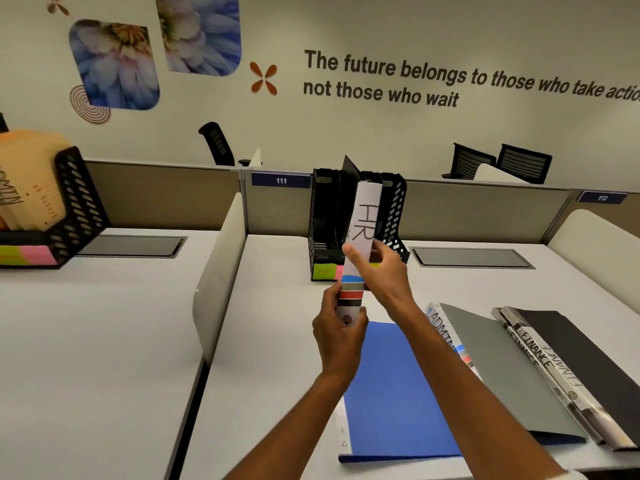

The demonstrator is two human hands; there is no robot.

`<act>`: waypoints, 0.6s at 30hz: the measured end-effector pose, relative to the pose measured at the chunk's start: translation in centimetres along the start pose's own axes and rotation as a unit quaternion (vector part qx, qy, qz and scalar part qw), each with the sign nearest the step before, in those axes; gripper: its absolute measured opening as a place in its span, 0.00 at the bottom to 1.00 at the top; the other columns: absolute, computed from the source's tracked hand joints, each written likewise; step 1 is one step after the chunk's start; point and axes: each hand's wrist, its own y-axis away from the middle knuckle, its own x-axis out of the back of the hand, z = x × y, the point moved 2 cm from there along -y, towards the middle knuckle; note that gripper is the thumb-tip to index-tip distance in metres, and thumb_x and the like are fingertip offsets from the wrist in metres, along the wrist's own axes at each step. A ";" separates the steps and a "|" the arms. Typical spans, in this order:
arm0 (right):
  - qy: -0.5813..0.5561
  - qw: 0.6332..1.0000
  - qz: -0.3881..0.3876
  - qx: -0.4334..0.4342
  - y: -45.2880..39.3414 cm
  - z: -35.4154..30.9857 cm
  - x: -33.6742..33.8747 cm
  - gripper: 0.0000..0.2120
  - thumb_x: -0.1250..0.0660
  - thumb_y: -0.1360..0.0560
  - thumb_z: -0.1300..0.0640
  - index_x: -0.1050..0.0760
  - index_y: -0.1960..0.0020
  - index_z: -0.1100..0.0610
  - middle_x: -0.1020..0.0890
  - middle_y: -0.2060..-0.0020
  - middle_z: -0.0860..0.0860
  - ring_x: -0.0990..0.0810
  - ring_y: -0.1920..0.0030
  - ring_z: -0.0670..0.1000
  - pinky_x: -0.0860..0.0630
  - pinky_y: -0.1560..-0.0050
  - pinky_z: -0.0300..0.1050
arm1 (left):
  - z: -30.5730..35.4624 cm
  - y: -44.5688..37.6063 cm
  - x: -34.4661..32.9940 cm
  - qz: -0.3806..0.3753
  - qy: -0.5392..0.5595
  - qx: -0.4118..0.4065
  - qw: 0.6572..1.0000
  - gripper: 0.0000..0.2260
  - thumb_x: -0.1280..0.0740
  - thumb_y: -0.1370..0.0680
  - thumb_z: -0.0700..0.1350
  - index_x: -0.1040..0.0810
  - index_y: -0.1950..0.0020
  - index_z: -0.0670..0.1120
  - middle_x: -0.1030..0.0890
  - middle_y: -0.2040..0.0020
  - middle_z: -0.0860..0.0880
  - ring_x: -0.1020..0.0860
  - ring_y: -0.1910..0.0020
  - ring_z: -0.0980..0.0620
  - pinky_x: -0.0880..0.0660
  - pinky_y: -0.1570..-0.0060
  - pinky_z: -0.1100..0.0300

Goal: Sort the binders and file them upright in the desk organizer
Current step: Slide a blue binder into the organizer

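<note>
I hold a binder with a white spine marked HR [363, 223] upright in front of the black desk organizer [325, 220]. My left hand [341, 336] grips its lower end and my right hand [381, 271] pinches the spine at mid-height. The organizer stands at the back of the desk with an HR sticky note [324, 271] on its base. A blue binder [391, 393] lies flat near me. To its right lie a grey binder marked ADMIN [502, 368] and black binders marked FINANCE [581, 358].
A second black organizer with orange folders [65, 202] stands on the neighbouring desk at left, past a white divider [221, 268]. A grey partition [485, 209] runs along the back. Cable hatches [471, 258] sit in the desk tops. Office chairs [502, 164] stand beyond.
</note>
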 end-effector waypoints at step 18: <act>0.014 0.993 0.097 0.061 -10.6 -1.4 -1.4 0.24 0.28 0.26 0.50 0.30 0.35 0.58 0.22 0.43 0.52 0.22 0.46 0.48 0.28 0.62 0.21 | -1.6 -12.3 -3.5 -0.118 -0.072 -0.127 0.982 0.35 0.28 0.25 0.41 0.43 0.23 0.48 0.37 0.23 0.52 0.30 0.29 0.52 0.27 0.37 0.65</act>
